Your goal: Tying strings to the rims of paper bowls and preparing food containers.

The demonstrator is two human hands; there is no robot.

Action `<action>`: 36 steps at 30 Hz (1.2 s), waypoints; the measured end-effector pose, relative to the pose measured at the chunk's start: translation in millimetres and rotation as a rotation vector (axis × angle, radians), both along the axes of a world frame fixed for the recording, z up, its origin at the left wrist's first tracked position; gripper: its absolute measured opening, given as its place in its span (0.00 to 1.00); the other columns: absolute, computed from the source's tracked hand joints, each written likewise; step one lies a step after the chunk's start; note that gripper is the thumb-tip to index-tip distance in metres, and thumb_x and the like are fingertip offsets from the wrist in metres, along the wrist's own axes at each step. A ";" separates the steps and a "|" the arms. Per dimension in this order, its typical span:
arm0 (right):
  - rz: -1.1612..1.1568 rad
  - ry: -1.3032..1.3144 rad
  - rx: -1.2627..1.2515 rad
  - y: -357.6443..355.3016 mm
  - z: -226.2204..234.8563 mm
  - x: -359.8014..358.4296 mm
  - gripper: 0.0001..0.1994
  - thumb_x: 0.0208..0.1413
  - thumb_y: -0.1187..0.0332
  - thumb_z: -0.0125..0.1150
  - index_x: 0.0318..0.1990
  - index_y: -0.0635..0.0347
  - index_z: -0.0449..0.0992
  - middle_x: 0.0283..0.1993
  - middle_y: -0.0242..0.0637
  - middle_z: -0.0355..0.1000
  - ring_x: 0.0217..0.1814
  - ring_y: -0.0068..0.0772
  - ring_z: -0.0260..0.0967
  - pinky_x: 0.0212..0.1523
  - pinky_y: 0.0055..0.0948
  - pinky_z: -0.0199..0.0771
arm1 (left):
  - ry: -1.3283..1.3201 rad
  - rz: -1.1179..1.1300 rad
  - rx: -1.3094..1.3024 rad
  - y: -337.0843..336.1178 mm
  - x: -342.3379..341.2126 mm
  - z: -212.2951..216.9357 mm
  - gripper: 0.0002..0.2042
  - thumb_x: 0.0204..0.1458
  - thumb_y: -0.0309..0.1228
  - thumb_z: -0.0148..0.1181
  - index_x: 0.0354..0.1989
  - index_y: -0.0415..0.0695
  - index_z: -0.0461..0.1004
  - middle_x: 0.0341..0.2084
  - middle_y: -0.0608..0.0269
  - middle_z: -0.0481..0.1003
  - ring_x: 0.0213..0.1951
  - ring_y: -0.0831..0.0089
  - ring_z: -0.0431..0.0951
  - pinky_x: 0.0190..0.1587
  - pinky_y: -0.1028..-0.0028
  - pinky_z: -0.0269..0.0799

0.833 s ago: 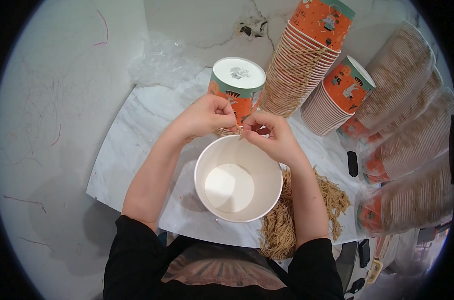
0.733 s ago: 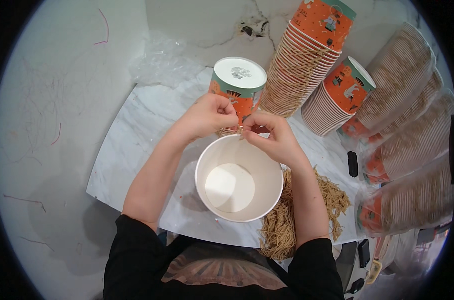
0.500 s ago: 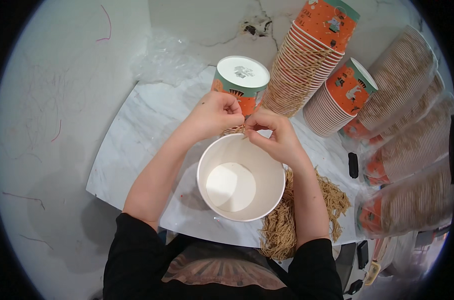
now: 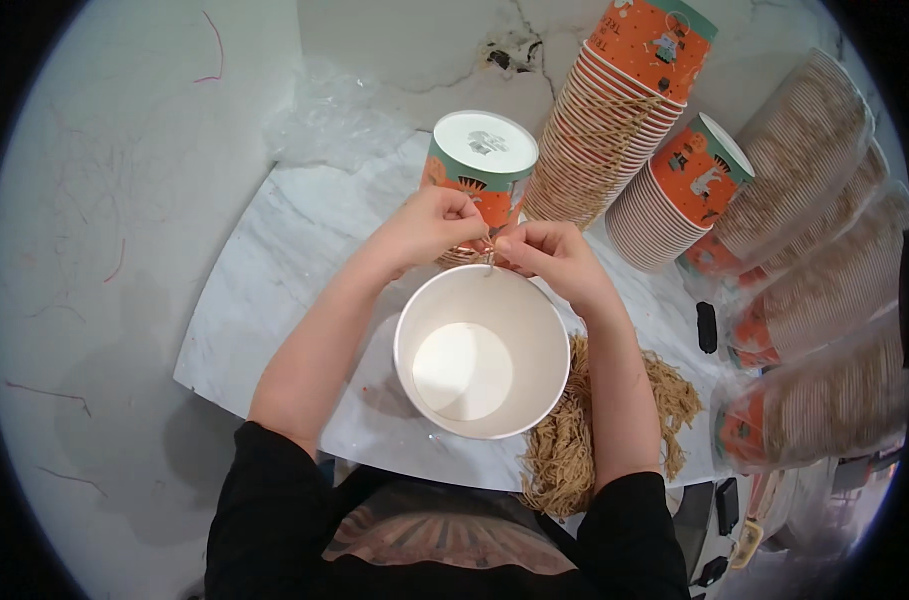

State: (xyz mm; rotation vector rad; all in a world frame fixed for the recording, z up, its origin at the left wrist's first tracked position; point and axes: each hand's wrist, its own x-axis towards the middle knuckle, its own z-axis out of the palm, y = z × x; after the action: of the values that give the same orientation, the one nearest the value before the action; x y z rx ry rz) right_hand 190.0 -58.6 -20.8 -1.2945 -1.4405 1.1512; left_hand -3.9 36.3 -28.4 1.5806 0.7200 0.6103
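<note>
A white paper bucket stands upright on the marbled board, its open top toward me and its inside bare. At its far rim, a short piece of tan twine hangs over the edge. My left hand pinches the twine from the left, thumb and forefinger together. From the right, my right hand pinches it too, the fingertips nearly meeting. Just beyond the hands is an upturned orange and green printed bucket with a white base. The fingers partly hide the twine's ends.
A heap of tan twine lies under my right forearm. Behind stand a tall stack of buckets with twine handles and a shorter stack. Plastic-wrapped stacks line the right. Crumpled clear plastic lies at the far left of the board.
My right hand has turned and drawn slightly away to the right, showing more of the twine at the rim. The left hand stays nearly in place; the bucket has barely shifted.
</note>
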 end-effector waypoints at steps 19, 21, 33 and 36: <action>-0.089 0.202 -0.071 7.5 -13.8 -2.1 0.03 0.58 0.71 0.63 0.37 0.58 0.77 0.34 0.25 0.75 0.31 0.13 0.70 0.34 0.16 0.71 | -0.037 -0.080 -0.126 -1.9 -2.8 10.5 0.10 0.52 0.29 0.66 0.38 0.39 0.74 0.28 0.65 0.78 0.31 0.81 0.76 0.32 0.81 0.71; -0.038 0.313 -0.131 9.7 -17.8 -0.6 0.03 0.58 0.69 0.63 0.36 0.58 0.77 0.35 0.25 0.76 0.37 0.16 0.73 0.37 0.20 0.74 | -0.042 -0.070 -0.137 1.9 -4.6 6.9 0.12 0.51 0.27 0.67 0.40 0.38 0.72 0.29 0.64 0.77 0.31 0.81 0.77 0.32 0.80 0.71; 0.134 0.527 -0.359 16.6 -34.2 7.5 0.04 0.61 0.68 0.60 0.35 0.56 0.77 0.35 0.25 0.76 0.32 0.16 0.72 0.34 0.18 0.74 | -0.043 0.105 0.090 5.8 3.1 -9.5 0.11 0.48 0.19 0.63 0.30 0.45 0.65 0.27 0.68 0.72 0.33 0.79 0.75 0.37 0.77 0.70; 0.149 0.481 -0.420 17.1 -31.9 8.4 0.05 0.61 0.67 0.60 0.36 0.56 0.77 0.35 0.24 0.76 0.34 0.17 0.73 0.36 0.19 0.74 | 0.044 0.149 0.200 10.8 -6.6 -5.7 0.11 0.48 0.19 0.63 0.30 0.45 0.64 0.27 0.68 0.72 0.33 0.79 0.75 0.37 0.77 0.70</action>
State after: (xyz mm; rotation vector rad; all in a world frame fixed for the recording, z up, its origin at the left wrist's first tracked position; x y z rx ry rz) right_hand 198.4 -41.5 -52.7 -1.0822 -0.9802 1.7937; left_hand -10.5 47.1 -34.1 1.7386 0.8366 0.7784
